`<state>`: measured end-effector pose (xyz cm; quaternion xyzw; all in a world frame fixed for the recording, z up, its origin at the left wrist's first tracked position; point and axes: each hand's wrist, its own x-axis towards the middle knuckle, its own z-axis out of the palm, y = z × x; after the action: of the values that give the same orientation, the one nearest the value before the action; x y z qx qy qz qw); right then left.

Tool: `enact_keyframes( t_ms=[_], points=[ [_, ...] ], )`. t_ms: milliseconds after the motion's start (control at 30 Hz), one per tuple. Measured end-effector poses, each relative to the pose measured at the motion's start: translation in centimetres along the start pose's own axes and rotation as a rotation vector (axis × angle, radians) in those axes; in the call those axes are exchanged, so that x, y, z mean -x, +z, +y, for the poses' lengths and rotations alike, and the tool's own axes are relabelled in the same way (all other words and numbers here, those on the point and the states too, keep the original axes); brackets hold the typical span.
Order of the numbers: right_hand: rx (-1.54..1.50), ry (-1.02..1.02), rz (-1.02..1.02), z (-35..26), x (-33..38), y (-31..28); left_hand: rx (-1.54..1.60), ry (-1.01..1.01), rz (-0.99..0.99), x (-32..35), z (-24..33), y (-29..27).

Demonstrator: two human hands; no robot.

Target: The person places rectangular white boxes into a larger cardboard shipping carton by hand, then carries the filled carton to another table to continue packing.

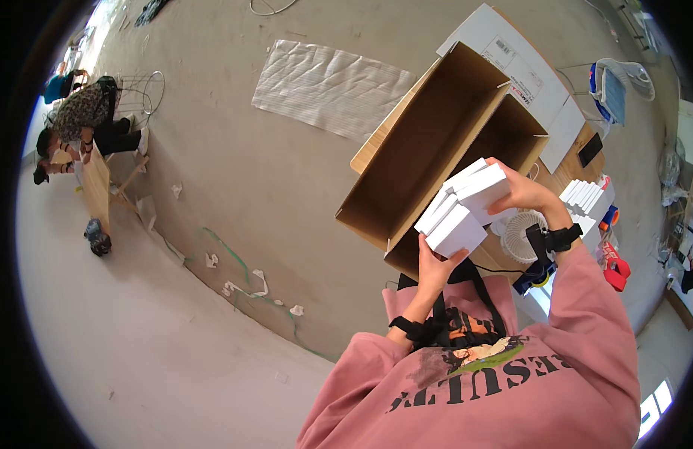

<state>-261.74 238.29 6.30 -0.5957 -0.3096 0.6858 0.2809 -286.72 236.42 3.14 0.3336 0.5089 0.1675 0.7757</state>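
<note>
Between my two hands I hold a cluster of small white boxes (456, 215), pressed together side by side. My left hand (436, 268) is closed on their near end, with the thumb and fingers against the lowest box. At the far right end, my right hand (523, 190) grips the upper boxes. The cluster is held over the near part of an open cardboard box (410, 176), which a cardboard wall splits into two long compartments. Brown bare cardboard shows inside the left compartment; the white boxes partly hide the right one.
Right of the cardboard box, a wooden table (571, 168) bears a phone (590, 150), a white fan (521, 236), more white boxes (584, 200) and a red tape dispenser (614, 267). Flattened white cardboard (504, 52) lies behind. Two people sit at a bench (97, 179) far left.
</note>
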Motion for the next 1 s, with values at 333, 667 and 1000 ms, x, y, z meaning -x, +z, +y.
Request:
enact_keyframes(
  t_ms=[333, 667, 1000],
  points=[
    [0.041, 0.02, 0.037, 0.8, 0.5, -0.2, -0.106, 0.021, -0.032, -0.5, -2.3, -1.5],
    [-0.087, 0.068, 0.188, 1.4, 1.2, -0.9, -0.367, 0.084, 0.106, -0.6, -4.4, -3.3],
    [-0.694, 0.008, 0.331, 6.6, 3.5, -1.8, -0.322, -0.122, 0.133, -4.4, -5.3, -1.6]
  ],
)
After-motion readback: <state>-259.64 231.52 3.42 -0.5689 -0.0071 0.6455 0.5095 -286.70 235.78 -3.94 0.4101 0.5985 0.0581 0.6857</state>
